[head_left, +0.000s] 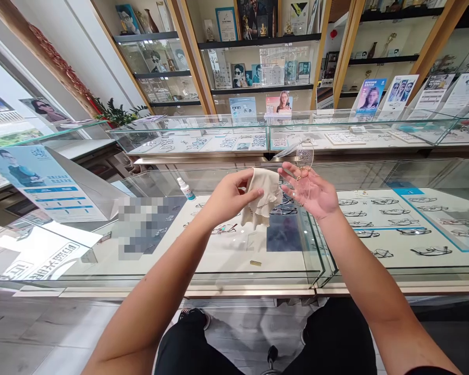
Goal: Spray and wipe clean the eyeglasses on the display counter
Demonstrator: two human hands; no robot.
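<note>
Up over the glass case (pixel 214 255), the left hand (pixel 236 197) pinches a cloth (pixel 262 200). The right hand (pixel 317 195), palm showing, holds glasses (pixel 305 154) loosely.

The left hand (pixel 234 198) grips a beige cloth (pixel 262 194) between thumb and fingers; the cloth's lower edge hangs free. The right hand (pixel 316 194) holds thin-rimmed eyeglasses (pixel 305 154) turned on end, with one lens above the fingers. The cloth is positioned just beside the right hand (contact cannot be confirmed). Beneath both hands is a glass display case (pixel 214 258). A small white bottle (pixel 185 189) is located on the case, left of the cloth.
</note>
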